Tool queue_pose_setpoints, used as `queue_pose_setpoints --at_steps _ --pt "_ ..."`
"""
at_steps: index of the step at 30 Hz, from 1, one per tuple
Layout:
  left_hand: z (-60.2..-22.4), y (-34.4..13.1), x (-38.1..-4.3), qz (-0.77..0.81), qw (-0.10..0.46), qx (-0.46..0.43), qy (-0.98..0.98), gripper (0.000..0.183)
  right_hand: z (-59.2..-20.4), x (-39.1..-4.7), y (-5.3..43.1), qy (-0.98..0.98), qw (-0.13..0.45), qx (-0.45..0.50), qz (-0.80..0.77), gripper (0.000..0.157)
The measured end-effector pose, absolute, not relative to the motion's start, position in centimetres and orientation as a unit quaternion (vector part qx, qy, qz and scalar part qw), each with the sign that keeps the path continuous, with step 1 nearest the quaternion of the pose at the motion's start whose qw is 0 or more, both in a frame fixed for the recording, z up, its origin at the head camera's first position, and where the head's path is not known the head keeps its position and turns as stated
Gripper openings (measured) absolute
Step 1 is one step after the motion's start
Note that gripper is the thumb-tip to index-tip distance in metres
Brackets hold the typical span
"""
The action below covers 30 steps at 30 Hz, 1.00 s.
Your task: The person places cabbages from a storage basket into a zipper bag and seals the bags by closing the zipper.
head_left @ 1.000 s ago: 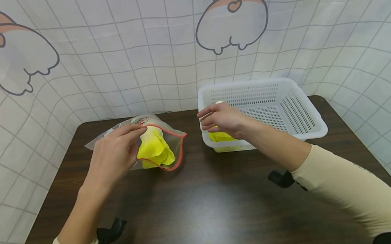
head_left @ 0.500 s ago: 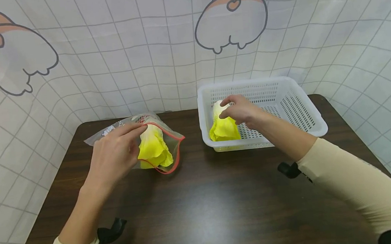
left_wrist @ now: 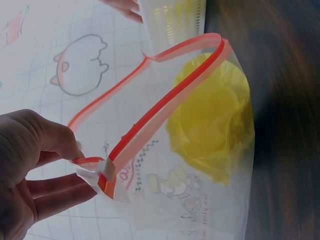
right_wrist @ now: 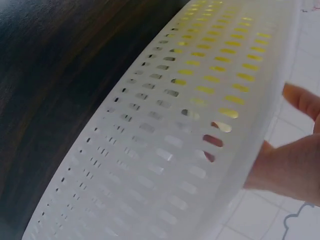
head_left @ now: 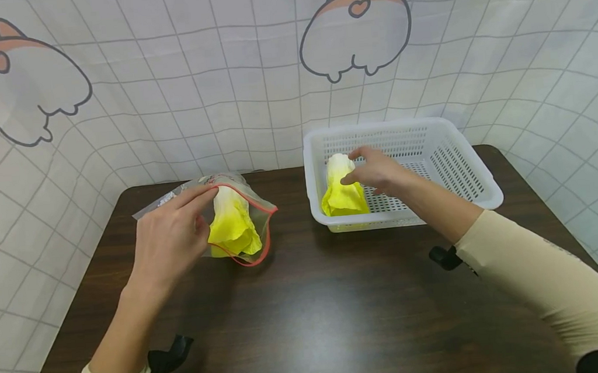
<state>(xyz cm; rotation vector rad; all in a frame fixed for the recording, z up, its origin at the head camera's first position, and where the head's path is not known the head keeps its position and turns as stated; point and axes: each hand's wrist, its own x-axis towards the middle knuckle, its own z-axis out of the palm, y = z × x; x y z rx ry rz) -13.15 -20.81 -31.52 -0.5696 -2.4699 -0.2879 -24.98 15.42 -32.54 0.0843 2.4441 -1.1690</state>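
My left hand [head_left: 168, 238] pinches the top corner of a clear zip bag [left_wrist: 160, 195] by its white slider, between thumb and fingers. The bag's red-edged mouth gapes toward the right. Inside it lies a napa cabbage [head_left: 230, 224], white at the base with yellow leaves. A second napa cabbage [head_left: 343, 195] rests in the left end of a white slotted basket [head_left: 475, 187]. Over that end reaches my right hand [head_left: 382, 171], its thumb and index finger spread apart beside the cabbage's white base. In the right wrist view, the basket's wall hides part of this hand.
The dark wood table [head_left: 298, 309] carries both the bag and the basket. A white gridded cloth [head_left: 250, 96] with cartoon drawings hangs right behind them. Black straps [head_left: 170, 356] stick out from both cream sleeves.
My right hand has moved right from the basket's left rim to beside the cabbage there, uncovering it. The bag's mouth has shifted slightly left while my left hand keeps its pinch.
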Motion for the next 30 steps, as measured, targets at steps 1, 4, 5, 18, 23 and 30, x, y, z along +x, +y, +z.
queue_pose_setpoints --at_steps 1,4,5,18,23,30 --pt "-31.6 -20.8 -13.2 -0.111 0.292 -0.214 -0.926 0.051 -32.7 -25.1 15.5 0.875 0.230 0.031 -0.426 0.079" --pt "-31.7 -20.9 -13.2 -0.120 0.293 -0.218 -0.923 0.051 -33.2 -25.4 15.5 0.858 0.271 0.036 -0.434 0.090" --pt "-31.7 -20.9 -13.2 -0.122 0.294 -0.219 -0.922 0.051 -33.3 -25.5 15.4 0.855 0.281 0.038 -0.435 0.093" --pt "-31.7 -21.0 -13.2 -0.136 0.290 -0.213 -0.923 0.052 -34.8 -26.3 14.8 0.839 0.320 0.046 -0.438 0.097" --pt "-31.6 -21.1 -13.2 -0.153 0.289 -0.213 -0.921 0.054 -34.9 -26.4 14.5 0.827 0.326 0.041 -0.456 0.097" --pt "-31.5 -21.2 -13.4 -0.163 0.284 -0.210 -0.921 0.055 -35.2 -26.6 14.6 0.815 0.325 0.040 -0.479 0.098"
